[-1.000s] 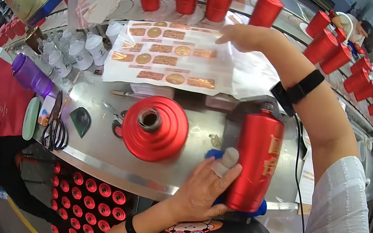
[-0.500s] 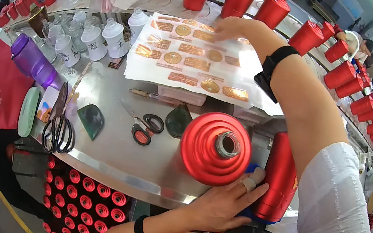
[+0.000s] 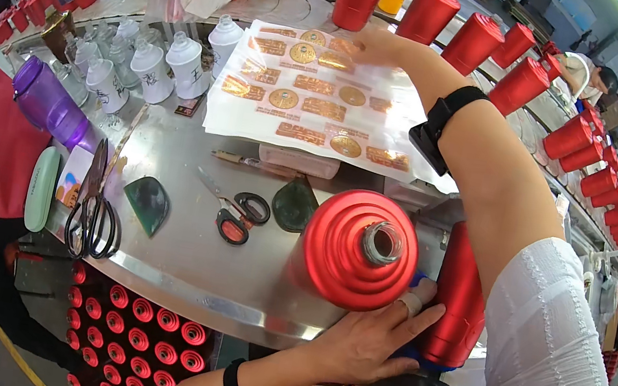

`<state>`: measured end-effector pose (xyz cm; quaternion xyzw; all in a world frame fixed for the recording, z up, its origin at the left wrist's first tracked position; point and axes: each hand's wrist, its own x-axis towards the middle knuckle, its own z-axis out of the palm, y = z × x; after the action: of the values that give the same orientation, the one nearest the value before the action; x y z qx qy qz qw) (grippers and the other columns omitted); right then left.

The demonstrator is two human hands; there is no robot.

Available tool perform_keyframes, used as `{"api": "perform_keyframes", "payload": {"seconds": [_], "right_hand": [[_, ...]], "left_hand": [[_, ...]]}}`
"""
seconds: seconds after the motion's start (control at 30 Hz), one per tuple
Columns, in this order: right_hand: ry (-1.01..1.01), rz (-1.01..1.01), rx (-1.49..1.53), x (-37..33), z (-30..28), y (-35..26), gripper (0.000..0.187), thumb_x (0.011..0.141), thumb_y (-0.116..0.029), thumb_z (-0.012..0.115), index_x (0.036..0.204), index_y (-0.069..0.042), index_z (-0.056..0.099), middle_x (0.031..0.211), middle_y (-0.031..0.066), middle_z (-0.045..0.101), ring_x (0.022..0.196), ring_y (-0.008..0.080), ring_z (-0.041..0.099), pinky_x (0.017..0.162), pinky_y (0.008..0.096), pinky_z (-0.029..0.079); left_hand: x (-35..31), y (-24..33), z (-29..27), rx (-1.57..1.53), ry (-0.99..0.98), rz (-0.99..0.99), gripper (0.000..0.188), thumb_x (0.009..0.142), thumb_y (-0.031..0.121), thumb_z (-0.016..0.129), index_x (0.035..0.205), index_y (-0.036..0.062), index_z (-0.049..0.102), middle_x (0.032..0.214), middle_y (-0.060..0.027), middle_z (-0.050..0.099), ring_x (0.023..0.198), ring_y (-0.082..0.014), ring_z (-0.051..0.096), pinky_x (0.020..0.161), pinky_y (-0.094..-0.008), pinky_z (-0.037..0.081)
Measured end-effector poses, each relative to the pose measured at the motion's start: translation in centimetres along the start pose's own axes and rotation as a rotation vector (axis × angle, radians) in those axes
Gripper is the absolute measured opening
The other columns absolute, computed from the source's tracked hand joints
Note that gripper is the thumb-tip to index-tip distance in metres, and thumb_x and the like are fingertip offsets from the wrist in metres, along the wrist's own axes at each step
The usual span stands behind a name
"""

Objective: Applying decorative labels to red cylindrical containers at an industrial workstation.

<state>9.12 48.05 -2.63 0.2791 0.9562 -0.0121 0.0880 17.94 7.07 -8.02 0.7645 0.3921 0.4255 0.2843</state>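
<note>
My left hand point(image 3: 370, 340) is at the table's near edge, wrapped around a tall red bottle point(image 3: 462, 299) that stands on a blue base. A second red bottle point(image 3: 355, 249) with an open silver mouth stands just to its left, touching my fingers. My right hand point(image 3: 370, 42) reaches far across the table, with a black watch on the wrist. Its fingers lie flat on the far edge of a clear sheet of gold labels point(image 3: 305, 97), and I cannot see anything pinched between them.
Large black scissors point(image 3: 95, 209), small red-handled scissors point(image 3: 234, 217) and two dark green scrapers point(image 3: 149, 202) lie on the steel table point(image 3: 172, 268). A purple bottle point(image 3: 51, 106) and small white bottles point(image 3: 151, 66) stand at left. Red bottles point(image 3: 476, 41) line the back.
The view has swung left and down. The open-mouthed red bottle now sits close against the held bottle instead of apart from it. My right hand stays on the label sheet.
</note>
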Motion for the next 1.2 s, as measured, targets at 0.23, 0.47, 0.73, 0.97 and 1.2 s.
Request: {"api": "perform_keyframes", "payload": {"seconds": [0.23, 0.47, 0.73, 0.97, 1.2], "right_hand": [[0.046, -0.067, -0.015, -0.7, 0.6, -0.6, 0.044, 0.072, -0.038, 0.073, 0.105, -0.008, 0.069, 0.098, 0.0122, 0.068, 0.094, 0.0267, 0.064, 0.08, 0.038, 0.049], [-0.026, -0.054, 0.404, -1.2, -0.4, 0.6, 0.032, 0.074, -0.026, 0.073, 0.099, -0.007, 0.067, 0.087, 0.0021, 0.065, 0.08, 0.0143, 0.059, 0.07, 0.0306, 0.046], [0.087, 0.023, 0.389, -1.0, -0.8, 0.3, 0.021, 0.076, -0.023, 0.071, 0.083, -0.005, 0.066, 0.088, 0.0047, 0.065, 0.081, 0.0126, 0.058, 0.07, 0.0285, 0.047], [0.314, -0.22, 0.102, 0.6, -1.3, -0.9, 0.025, 0.075, -0.03, 0.066, 0.08, -0.006, 0.064, 0.084, 0.0118, 0.068, 0.082, 0.0282, 0.064, 0.073, 0.0392, 0.05], [0.198, -0.067, -0.079, 2.1, -0.4, 0.5, 0.027, 0.079, -0.033, 0.064, 0.086, -0.008, 0.067, 0.091, 0.0121, 0.068, 0.088, 0.0274, 0.064, 0.075, 0.0381, 0.05]], "left_hand": [[0.0, 0.0, 0.0, 0.014, 0.002, -0.037, 0.075, 0.082, 0.039, 0.066, 0.142, 0.0055, 0.037, 0.142, -0.0237, 0.037, 0.122, -0.0397, 0.042, 0.105, -0.0499, 0.031], [-0.1, -0.2, 0.1, -0.001, 0.009, -0.038, 0.074, 0.082, 0.038, 0.066, 0.142, 0.0055, 0.036, 0.143, -0.0247, 0.035, 0.122, -0.0398, 0.042, 0.105, -0.0494, 0.03], [0.1, -0.2, -0.1, -0.003, 0.002, -0.037, 0.074, 0.08, 0.034, 0.068, 0.141, 0.0053, 0.037, 0.143, -0.0253, 0.036, 0.126, -0.0402, 0.039, 0.105, -0.049, 0.03], [0.1, -0.2, 0.0, 0.003, 0.007, -0.039, 0.075, 0.079, 0.035, 0.069, 0.141, 0.0059, 0.037, 0.142, -0.0237, 0.037, 0.124, -0.0398, 0.041, 0.105, -0.0492, 0.03], [0.2, -0.2, 0.2, 0.014, 0.012, -0.059, 0.074, 0.079, 0.033, 0.069, 0.142, 0.009, 0.038, 0.139, -0.0223, 0.04, 0.118, -0.0401, 0.043, 0.103, -0.0493, 0.031]]}}
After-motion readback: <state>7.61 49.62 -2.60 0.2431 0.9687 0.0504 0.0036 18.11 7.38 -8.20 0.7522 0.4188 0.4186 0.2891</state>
